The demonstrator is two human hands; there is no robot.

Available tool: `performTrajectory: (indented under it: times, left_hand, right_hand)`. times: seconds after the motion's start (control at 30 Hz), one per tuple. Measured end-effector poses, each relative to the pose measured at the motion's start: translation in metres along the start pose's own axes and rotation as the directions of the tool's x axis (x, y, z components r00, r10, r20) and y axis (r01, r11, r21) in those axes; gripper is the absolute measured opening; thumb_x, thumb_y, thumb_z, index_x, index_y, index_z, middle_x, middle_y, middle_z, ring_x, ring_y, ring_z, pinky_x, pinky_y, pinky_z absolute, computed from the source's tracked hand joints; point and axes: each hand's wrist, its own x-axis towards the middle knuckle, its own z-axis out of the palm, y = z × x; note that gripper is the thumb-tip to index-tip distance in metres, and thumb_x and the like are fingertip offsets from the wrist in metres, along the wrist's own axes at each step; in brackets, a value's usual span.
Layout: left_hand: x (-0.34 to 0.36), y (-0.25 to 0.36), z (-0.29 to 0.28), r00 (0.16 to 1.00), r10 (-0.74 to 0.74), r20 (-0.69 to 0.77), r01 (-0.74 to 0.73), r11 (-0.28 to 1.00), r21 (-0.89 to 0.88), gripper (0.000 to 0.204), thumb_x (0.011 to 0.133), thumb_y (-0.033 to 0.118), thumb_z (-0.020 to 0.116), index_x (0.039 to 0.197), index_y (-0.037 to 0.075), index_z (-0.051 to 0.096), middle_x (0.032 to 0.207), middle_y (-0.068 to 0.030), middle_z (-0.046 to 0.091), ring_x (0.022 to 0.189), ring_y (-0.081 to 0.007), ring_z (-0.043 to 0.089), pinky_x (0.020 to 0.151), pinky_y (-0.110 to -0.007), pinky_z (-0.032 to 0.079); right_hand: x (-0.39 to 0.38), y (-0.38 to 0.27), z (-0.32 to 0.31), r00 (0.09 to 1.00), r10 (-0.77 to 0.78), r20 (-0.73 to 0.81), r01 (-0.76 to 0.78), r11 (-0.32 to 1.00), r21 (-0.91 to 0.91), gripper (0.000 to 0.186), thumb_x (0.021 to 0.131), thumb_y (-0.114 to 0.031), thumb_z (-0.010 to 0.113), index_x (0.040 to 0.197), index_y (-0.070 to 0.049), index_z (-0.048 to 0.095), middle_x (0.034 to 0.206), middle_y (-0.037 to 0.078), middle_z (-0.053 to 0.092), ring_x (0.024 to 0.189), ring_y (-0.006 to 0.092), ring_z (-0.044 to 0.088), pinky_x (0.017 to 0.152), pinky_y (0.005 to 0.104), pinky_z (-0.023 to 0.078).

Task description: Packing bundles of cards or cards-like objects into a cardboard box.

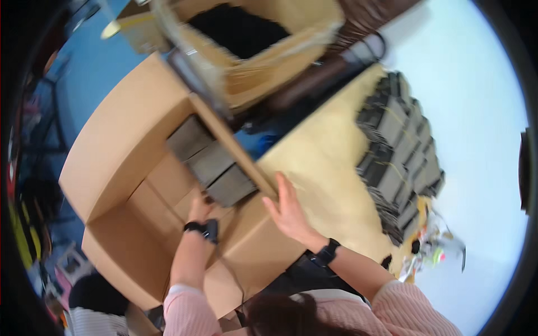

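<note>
A large open cardboard box point(129, 151) stands in front of me, tilted in the picture. Along its right inner wall lie 3 dark grey stacks, with the closest grey stack point(231, 186) nearest my hands. My left hand point(200, 207) reaches down inside the box, right beside that stack. Its fingertips are blurred and partly hidden, so I cannot tell whether they grip it. Fingers stretched out and thumb apart, my right hand point(287, 213) rests at the box's right rim and holds nothing. Each wrist wears a black band.
Several grey bundles point(395, 151) tied with yellowish bands are piled on the pale tabletop point(319, 151) to the right. Beyond the box stands another carton point(252, 84), plastic-lined, with black material point(238, 28) in it. Small clutter point(434, 246) lies at the table's near right.
</note>
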Motion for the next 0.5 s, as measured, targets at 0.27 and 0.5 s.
performTrajectory:
  times: [0.27, 0.5]
  left_hand:
    - [-0.202, 0.044, 0.13, 0.727, 0.65, 0.223, -0.658, 0.752, -0.047, 0.031, 0.093, 0.02, 0.048, 0.117, 0.001, 0.052, 0.113, -0.0088, 0.057, 0.109, -0.0187, 0.053, 0.094, -0.036, 0.042]
    - [-0.241, -0.057, 0.37, 0.353, 0.009, 0.936, -0.903, 0.265, 0.338, 0.082, 0.093, 0.045, 0.051, 0.148, 0.0, 0.009, 0.154, -0.0165, 0.014, 0.143, -0.0289, 0.009, 0.115, -0.04, 0.013]
  right_hand:
    - [-0.097, 0.095, -0.089, 0.707, 0.694, -0.139, -0.218, 0.4, 0.89, 0.045, 0.097, -0.034, 0.051, 0.129, -0.005, 0.039, 0.123, 0.005, 0.045, 0.114, 0.0184, 0.045, 0.096, 0.0353, 0.041]
    - [-0.123, 0.186, -0.143, 0.576, 0.816, -0.048, 0.037, 0.032, 0.999, 0.085, 0.089, -0.056, 0.053, 0.145, -0.002, 0.018, 0.148, 0.015, 0.024, 0.137, 0.0225, 0.023, 0.114, 0.0367, 0.02]
